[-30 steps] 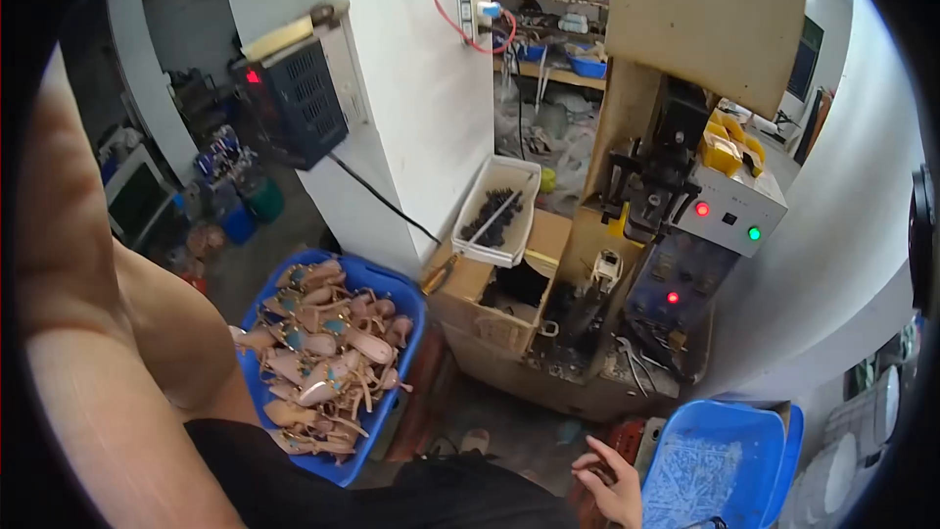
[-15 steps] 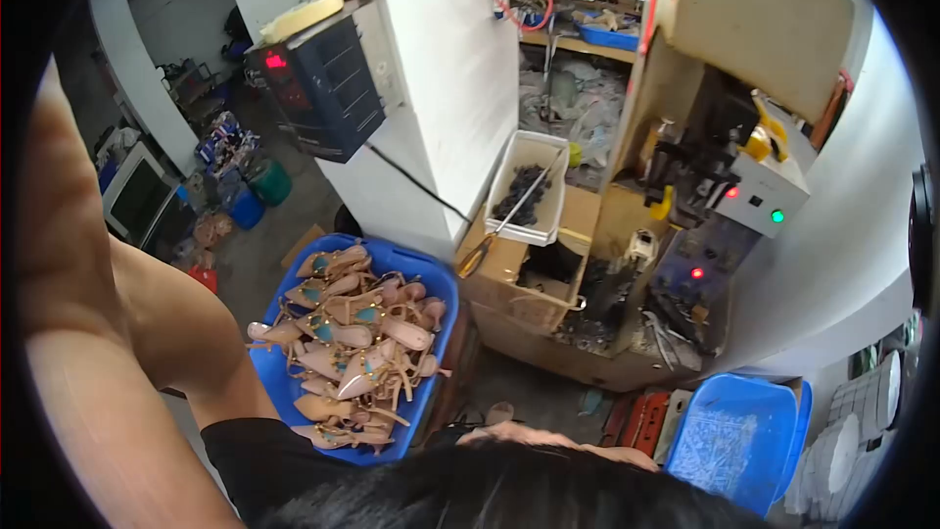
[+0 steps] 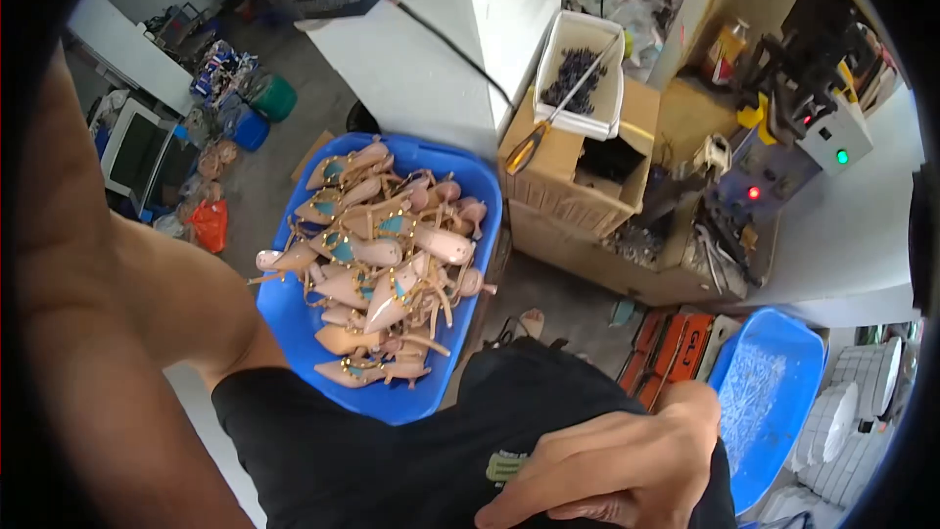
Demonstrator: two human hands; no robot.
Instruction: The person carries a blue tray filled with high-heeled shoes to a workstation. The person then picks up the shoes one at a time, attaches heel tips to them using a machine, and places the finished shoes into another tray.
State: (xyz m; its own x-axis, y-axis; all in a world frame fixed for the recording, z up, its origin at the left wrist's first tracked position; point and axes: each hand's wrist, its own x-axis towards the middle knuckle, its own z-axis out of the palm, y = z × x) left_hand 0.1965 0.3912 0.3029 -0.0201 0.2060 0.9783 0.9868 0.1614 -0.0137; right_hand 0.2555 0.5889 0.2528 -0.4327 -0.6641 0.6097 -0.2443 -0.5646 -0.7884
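Fingers of the left hand lie outside the view, so I cannot tell how far they are open or what they hold; only the bare left arm [image 3: 186, 284] shows, raised and large along the left side. Beyond it on the floor [image 3: 308, 69] are a red bag [image 3: 209, 225], a small blue bucket [image 3: 249, 127] and a green bucket [image 3: 272, 98]. Just right of the arm stands a blue tub [image 3: 286, 338] heaped with pale pink shoes [image 3: 387, 309] that have gold studs and teal patches; one shoe juts over the tub's left edge, another over its right edge, and bare blue shows near the lower edge. At the left front corner of the table [image 3: 587, 260] sits an open carton [image 3: 558, 201], carrying a white tray [image 3: 548, 103] of small dark pieces, with a screwdriver [image 3: 527, 149] laid slantwise across the tray. Below, the right hand [image 3: 627, 460] is before black clothing [image 3: 392, 460], its fingers close together, loosely bent and pointing left; the palm is hidden, so I cannot tell whether they hold anything. Metal tools [image 3: 713, 255] lie at the table's right front corner, near a machine [image 3: 769, 176] with red and green lights lit. Farther right, a blue bin [image 3: 803, 372] holds clear pieces.
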